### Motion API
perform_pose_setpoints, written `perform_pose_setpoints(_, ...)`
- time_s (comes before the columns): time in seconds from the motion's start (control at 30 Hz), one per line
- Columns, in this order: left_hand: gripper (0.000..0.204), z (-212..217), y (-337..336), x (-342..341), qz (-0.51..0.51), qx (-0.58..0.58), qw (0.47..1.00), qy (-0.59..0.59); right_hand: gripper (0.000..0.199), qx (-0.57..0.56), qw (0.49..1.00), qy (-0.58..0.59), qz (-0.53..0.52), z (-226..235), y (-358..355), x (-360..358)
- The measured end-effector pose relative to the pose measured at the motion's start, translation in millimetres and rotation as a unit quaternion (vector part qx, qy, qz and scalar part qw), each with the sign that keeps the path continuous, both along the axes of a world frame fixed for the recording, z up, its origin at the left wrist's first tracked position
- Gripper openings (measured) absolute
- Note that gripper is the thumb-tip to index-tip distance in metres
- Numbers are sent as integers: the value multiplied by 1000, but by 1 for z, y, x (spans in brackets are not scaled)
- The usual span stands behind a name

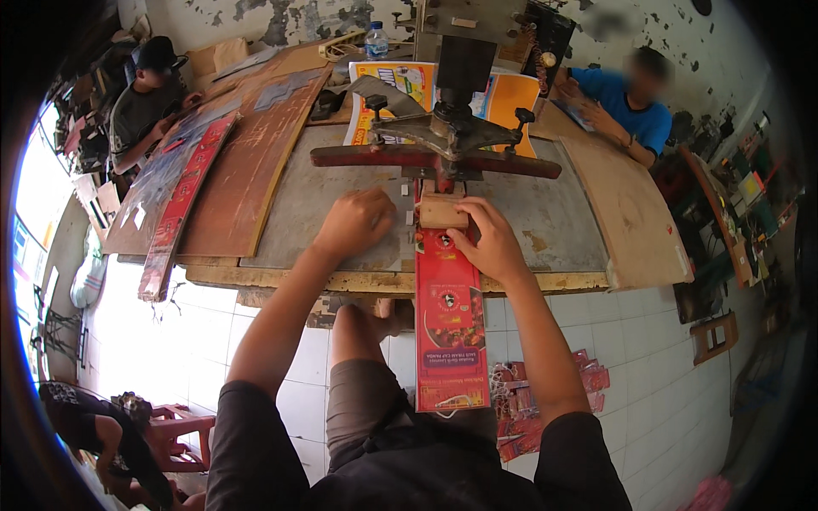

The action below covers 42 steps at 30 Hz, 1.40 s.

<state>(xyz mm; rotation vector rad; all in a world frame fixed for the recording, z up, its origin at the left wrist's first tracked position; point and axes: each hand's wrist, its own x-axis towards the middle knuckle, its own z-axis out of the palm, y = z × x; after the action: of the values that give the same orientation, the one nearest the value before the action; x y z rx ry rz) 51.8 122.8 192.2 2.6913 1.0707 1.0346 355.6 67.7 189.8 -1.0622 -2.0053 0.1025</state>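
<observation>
The strip [436,272] is red with a purple panel [452,358], the wooden block [441,213] tan.

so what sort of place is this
Probably a small print-finishing workshop: a metal press over the worktable, a long red printed strip overhanging its edge, and more red pieces on the tiled floor.

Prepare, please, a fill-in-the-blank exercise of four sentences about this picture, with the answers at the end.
1. The person's right hand touches a small brown rectangular block made of ____.
2. The long flat printed strip reaching toward the person's lap is mainly ____.
3. The co-worker on the right side of the picture wears a ____ shirt.
4. A pile of red printed pieces lies on the white tiled ____.

Missing words: wood; red; blue; floor.
</observation>
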Motion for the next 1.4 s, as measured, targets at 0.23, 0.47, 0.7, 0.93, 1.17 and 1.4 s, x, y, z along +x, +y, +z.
perform_pose_setpoints(0.23, 49, -22, -153, -63, 175, 24, 984, -26, 37, -44, 999, -7, -5, 14, -80, 82)
perform_pose_setpoints(0.47, 88, -111, -195, -121, 331, 18, 942, 48, 32, -50, 952, 13, -303, -8, -18, 329)
perform_pose_setpoints(0.7, 87, -171, -151, -95, 376, 138, 906, -134, 44, -49, 848, -115, -516, -44, 89, 393)
perform_pose_setpoints(0.93, 109, -196, -123, -94, 412, 201, 881, -117, 59, -169, 813, -104, -548, -45, 126, 401)
perform_pose_setpoints(1.17, 108, -192, -134, -96, 433, 181, 880, -73, 57, -153, 823, -78, -541, -41, 120, 393)
perform_pose_setpoints(1.4, 91, -228, -172, -94, 500, 21, 865, -21, 52, -161, 830, -42, -532, -35, 112, 396)
